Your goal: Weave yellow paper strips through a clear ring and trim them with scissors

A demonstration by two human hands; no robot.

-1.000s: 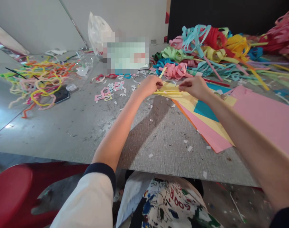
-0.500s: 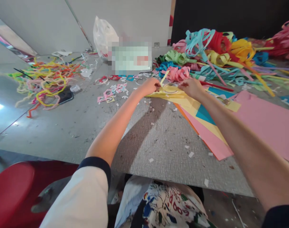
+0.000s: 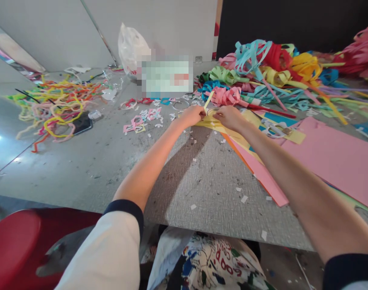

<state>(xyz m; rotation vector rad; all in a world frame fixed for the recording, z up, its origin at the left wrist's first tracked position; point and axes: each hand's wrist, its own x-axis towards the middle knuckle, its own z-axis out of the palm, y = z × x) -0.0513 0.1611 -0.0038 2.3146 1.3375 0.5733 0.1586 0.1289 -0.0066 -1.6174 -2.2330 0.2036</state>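
Both hands are close together over yellow paper strips (image 3: 208, 121) at the middle of the table. My left hand (image 3: 194, 116) has its fingers closed at the left part of the strips, beside a short pale yellow strip (image 3: 208, 101) that sticks up. My right hand (image 3: 229, 117) pinches at the right part of the same strips. A roll of clear tape (image 3: 213, 110) shows partly between the hands. Under my right forearm lie pink sheets (image 3: 274, 189) and yellow and blue ones.
Scissors (image 3: 274, 129) lie right of my right hand. Colourful paper loops (image 3: 253, 60) are heaped at the back right, pipe cleaners (image 3: 57, 104) at the left. A white plastic bag (image 3: 131, 48) stands at the back. Paper scraps dot the grey table (image 3: 160, 161).
My right hand has moved left, closer to my left hand. My left hand has shifted slightly. The scissors by my right forearm show more fully.
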